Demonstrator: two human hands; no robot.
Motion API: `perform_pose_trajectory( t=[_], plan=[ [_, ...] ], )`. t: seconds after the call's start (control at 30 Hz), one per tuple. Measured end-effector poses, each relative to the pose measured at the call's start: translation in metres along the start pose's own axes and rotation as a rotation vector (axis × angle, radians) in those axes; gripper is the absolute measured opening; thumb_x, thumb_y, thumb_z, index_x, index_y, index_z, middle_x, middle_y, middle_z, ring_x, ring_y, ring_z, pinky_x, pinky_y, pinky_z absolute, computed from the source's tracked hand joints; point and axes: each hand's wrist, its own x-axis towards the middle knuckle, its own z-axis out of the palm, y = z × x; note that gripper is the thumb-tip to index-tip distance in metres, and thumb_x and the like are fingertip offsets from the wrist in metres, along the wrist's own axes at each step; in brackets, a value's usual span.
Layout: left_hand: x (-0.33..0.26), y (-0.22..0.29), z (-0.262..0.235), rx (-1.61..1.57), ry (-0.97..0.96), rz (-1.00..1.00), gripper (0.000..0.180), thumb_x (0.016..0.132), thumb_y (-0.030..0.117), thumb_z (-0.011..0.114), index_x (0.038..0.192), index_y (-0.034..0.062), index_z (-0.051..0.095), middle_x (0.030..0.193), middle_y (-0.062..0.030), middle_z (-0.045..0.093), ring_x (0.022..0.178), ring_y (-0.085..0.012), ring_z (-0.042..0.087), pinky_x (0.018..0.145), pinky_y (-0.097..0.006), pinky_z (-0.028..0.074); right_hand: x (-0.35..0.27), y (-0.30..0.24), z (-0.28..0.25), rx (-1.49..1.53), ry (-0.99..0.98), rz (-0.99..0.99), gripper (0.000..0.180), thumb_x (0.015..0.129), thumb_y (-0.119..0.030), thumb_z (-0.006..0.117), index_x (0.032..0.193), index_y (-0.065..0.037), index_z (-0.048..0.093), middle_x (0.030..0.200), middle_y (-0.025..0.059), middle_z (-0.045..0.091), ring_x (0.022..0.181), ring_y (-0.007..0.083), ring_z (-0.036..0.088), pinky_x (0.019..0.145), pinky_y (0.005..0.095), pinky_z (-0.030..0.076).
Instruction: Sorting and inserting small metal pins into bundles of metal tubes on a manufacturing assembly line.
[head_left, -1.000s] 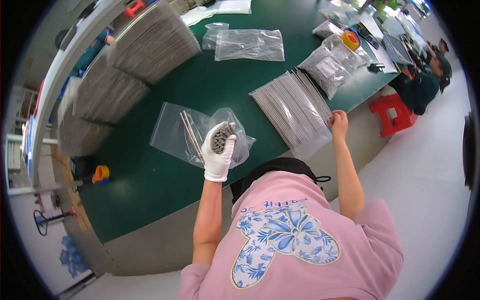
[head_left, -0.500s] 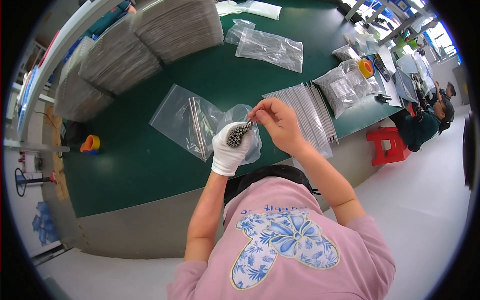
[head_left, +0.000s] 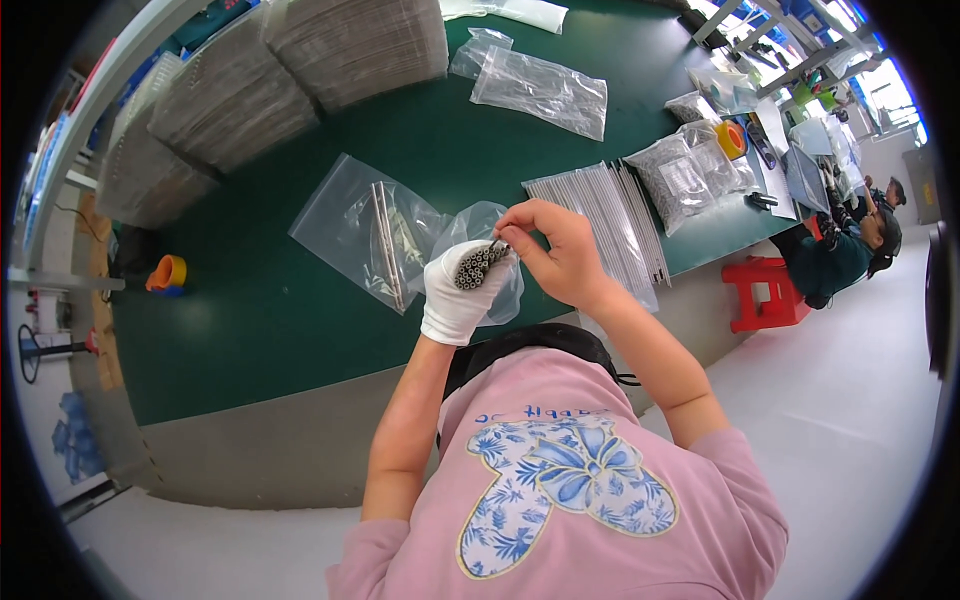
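Note:
My left hand (head_left: 450, 312), in a white glove, is closed around a bundle of thin metal tubes (head_left: 476, 270), their round open ends facing up. My bare right hand (head_left: 563, 258) is just right of the bundle, thumb and forefinger pinched at its upper right edge. A thin dark piece shows at those fingertips, too small to name. Crumpled clear plastic (head_left: 505, 300) lies behind and beside the glove. Left of it, a flat clear bag (head_left: 328, 215) rests on the table with a few long thin rods (head_left: 385, 240) on or in it.
Many long tubes (head_left: 580, 215) lie side by side on plastic at the right. Beyond them are bags of small grey parts (head_left: 675, 180) and a yellow tape roll (head_left: 731, 140). Tall stacks of trays (head_left: 235, 105) stand back left, another tape roll (head_left: 168, 274) nearer. A red stool (head_left: 765, 295) and people are off right.
The view has shifted slightly. Both hands keep nearly the same pose, with the right fingertips still at the bundle's upper right edge.

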Motion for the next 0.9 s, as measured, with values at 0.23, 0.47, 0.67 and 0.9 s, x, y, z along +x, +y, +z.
perform_pose_trajectory(
  t=[0.23, 0.47, 0.67, 0.9],
  plan=[
    [0.001, 0.002, 0.0, 0.0, -0.004, 0.022, 0.022, 0.068, 0.004, 0.073, 0.088, 0.0035, 0.065, 0.079, -0.0085, 0.066, 0.069, -0.0174, 0.064, 0.063, -0.027, 0.05, 0.001, 0.0, -0.002, -0.003, -0.034, 0.016, 0.006, 0.081, 0.0, 0.058, 0.086, 0.001, 0.06, 0.077, 0.0088, 0.063, 0.071, 0.0165, 0.063, 0.064, 0.0251, 0.048],
    [0.001, -0.006, 0.002, 0.011, -0.001, 0.022, 0.021, 0.068, 0.005, 0.073, 0.088, 0.0036, 0.064, 0.077, -0.0088, 0.065, 0.066, -0.0186, 0.063, 0.062, -0.028, 0.049, 0.006, -0.001, -0.002, -0.186, -0.017, -0.162, 0.006, 0.075, -0.009, 0.063, 0.08, -0.007, 0.061, 0.073, 0.0054, 0.06, 0.063, 0.0237, 0.058, 0.053, 0.0312, 0.044],
    [0.001, -0.007, 0.002, 0.009, -0.017, 0.014, 0.022, 0.069, 0.006, 0.073, 0.089, 0.0035, 0.063, 0.076, -0.0094, 0.064, 0.065, -0.0195, 0.061, 0.061, -0.029, 0.049, 0.014, -0.012, -0.003, -0.359, -0.064, -0.274, 0.006, 0.07, -0.01, 0.063, 0.076, -0.009, 0.06, 0.07, 0.0028, 0.06, 0.062, 0.0227, 0.058, 0.055, 0.0329, 0.044],
    [0.004, -0.007, 0.002, -0.006, -0.028, 0.017, 0.021, 0.069, 0.005, 0.073, 0.088, 0.0033, 0.063, 0.076, -0.009, 0.064, 0.065, -0.0192, 0.061, 0.061, -0.029, 0.049, 0.019, -0.008, -0.003, -0.35, -0.096, -0.313, 0.007, 0.072, -0.004, 0.063, 0.076, -0.007, 0.06, 0.065, 0.0058, 0.058, 0.056, 0.0251, 0.055, 0.049, 0.0325, 0.042]
  ],
)
